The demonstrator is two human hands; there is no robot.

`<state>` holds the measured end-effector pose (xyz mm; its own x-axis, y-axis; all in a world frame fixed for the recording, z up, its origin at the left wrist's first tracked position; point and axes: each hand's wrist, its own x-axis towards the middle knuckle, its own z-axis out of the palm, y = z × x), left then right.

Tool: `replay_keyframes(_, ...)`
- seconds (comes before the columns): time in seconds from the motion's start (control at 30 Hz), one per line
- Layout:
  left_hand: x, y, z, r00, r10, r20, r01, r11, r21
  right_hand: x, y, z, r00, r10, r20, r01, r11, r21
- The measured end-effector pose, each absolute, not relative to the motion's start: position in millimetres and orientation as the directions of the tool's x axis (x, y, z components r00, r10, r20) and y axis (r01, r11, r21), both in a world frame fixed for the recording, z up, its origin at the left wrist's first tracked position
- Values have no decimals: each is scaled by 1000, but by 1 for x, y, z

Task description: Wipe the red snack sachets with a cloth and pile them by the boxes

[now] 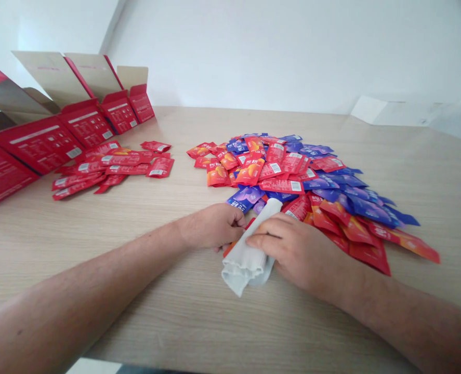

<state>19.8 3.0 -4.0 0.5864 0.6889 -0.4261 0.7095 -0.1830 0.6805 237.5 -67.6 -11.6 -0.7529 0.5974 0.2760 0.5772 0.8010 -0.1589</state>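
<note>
My left hand [213,226] is closed, its fingers pinching a red-orange sachet [230,248] whose edge shows under a white cloth [246,259]. The cloth is bunched and lies over the sachet, reaching up toward the pile. My right hand [298,249] is closed round the cloth, fingers pressed on its top. Just beyond both hands spreads a big pile of red, orange and blue sachets [304,182] on the wooden table [199,322].
A smaller row of red sachets [111,166] lies to the left. Behind it stand several open red cartons [86,122] with raised flaps. A flat white box [394,111] rests at the far right against the wall.
</note>
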Motion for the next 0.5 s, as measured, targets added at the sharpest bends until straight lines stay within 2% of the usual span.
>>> replay_keyframes(0.13, 19, 4, -3, 600, 679, -423, 712, -211, 670, 236, -68, -10, -809, 539, 236, 512, 842, -171)
replay_keyframes(0.33, 18, 3, -2, 596, 683, -423, 709, -201, 676, 234, -68, -8, -746, 618, 247, 599, 785, -158)
replay_keyframes(0.43, 17, 5, -3, 605, 675, -423, 709, -216, 671, 233, -69, -8, -810, 536, 236, 505, 844, -183)
replay_keyframes(0.5, 17, 5, -3, 611, 668, -425, 706, -217, 674, 233, -69, -7, -807, 534, 251, 501, 845, -186)
